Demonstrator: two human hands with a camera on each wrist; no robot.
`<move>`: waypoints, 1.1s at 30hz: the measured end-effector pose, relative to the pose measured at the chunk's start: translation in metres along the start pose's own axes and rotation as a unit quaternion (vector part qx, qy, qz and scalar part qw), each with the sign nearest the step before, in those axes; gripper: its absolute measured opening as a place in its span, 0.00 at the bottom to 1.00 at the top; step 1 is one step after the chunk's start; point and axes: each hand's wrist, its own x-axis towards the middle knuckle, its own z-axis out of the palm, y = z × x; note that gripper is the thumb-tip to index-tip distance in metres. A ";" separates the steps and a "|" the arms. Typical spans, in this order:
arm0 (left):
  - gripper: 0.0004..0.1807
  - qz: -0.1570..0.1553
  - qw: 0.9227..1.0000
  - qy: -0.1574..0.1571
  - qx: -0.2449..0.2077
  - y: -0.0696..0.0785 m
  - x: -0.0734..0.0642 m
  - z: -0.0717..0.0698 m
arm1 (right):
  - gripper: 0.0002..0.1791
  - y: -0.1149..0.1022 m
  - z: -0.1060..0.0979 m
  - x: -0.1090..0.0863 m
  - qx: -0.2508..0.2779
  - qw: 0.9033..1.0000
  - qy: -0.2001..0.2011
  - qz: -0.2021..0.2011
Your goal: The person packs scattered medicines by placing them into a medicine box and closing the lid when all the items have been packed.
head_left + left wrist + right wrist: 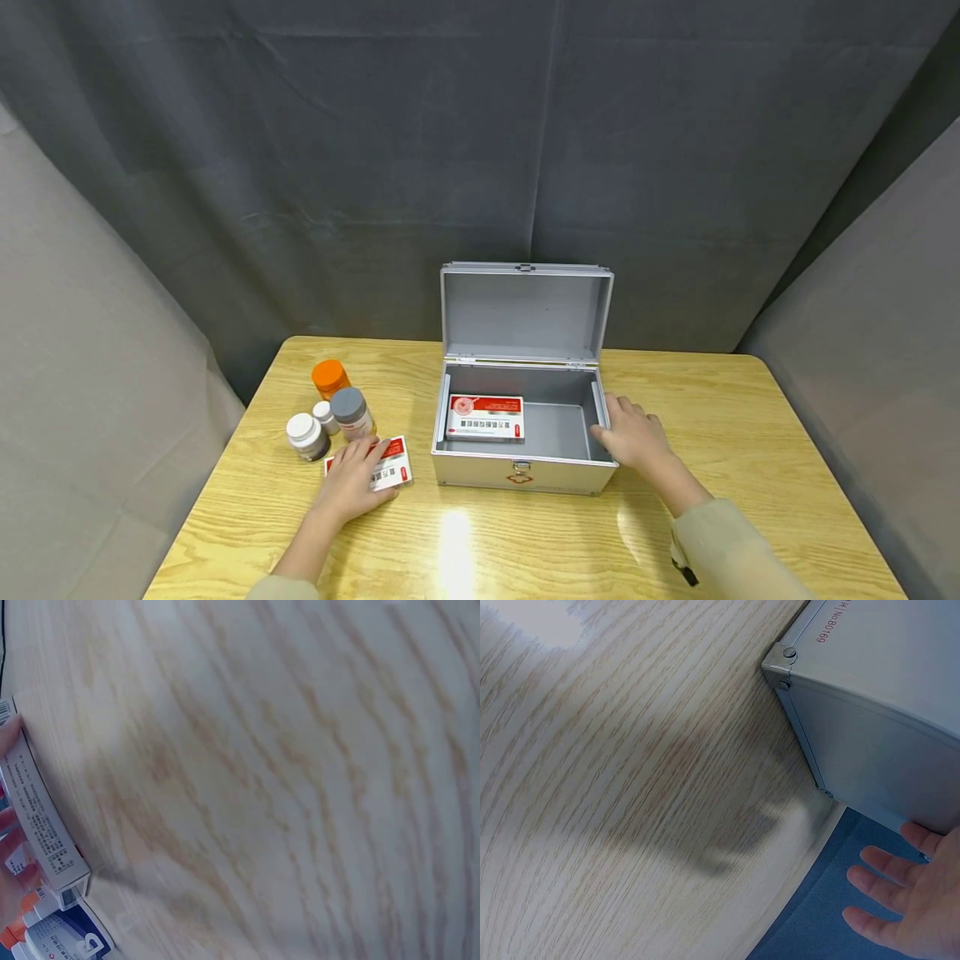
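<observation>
Fingers: grasping carton (393, 468) in left hand (351, 487), loosely spread in right hand (636, 435) at right wall of case (480, 473) | Place: left of case, just near side of grey-capped bottle (349, 406) | Handling: likely light, stiff, smooth, easily dented | Hold: opposite long edges, gently

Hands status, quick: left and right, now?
Left hand: closed on the red-and-white box on the table.
Right hand: open, fingers spread, at the right side of the metal case.
</observation>
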 end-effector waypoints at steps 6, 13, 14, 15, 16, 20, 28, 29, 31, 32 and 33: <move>0.46 -0.011 1.000 0.002 -0.004 0.002 0.001 0.000 | 0.36 -0.001 -0.001 0.000 -0.001 1.000 -0.002 -0.002; 0.46 -0.022 0.999 0.013 -0.022 0.004 0.002 -0.001 | 0.36 0.000 0.000 0.000 -0.001 1.000 -0.001 -0.003; 0.46 -0.025 0.999 0.011 -0.024 0.005 0.002 -0.001 | 0.36 0.000 0.000 0.000 -0.002 1.000 0.000 -0.003; 0.47 -0.028 0.999 0.009 -0.026 0.005 0.002 -0.002 | 0.36 0.000 0.000 0.000 -0.003 1.000 0.001 -0.004; 0.47 -0.031 0.999 0.007 -0.027 0.005 0.002 -0.002 | 0.36 0.000 0.000 0.000 -0.003 1.000 0.002 -0.004; 0.47 -0.038 0.999 0.002 -0.027 0.005 0.002 -0.002 | 0.36 0.000 0.001 0.001 -0.004 1.000 0.003 -0.004; 0.49 -0.048 0.998 0.014 -0.040 0.005 0.002 -0.006 | 0.36 0.000 0.000 0.000 -0.002 1.000 0.000 -0.001; 0.49 -0.047 0.998 0.017 -0.040 0.005 0.002 -0.007 | 0.36 0.000 -0.001 0.000 -0.001 1.000 0.000 -0.001; 0.48 -0.047 0.998 0.022 -0.041 0.005 0.003 -0.008 | 0.36 -0.001 -0.001 0.000 -0.001 1.000 0.000 -0.001; 0.48 -0.047 0.998 0.025 -0.041 0.006 0.003 -0.009 | 0.36 0.000 -0.001 0.000 -0.001 1.000 0.000 -0.001; 0.48 -0.046 0.998 0.028 -0.040 0.006 0.003 -0.010 | 0.36 0.000 -0.001 -0.001 0.000 1.000 0.000 -0.001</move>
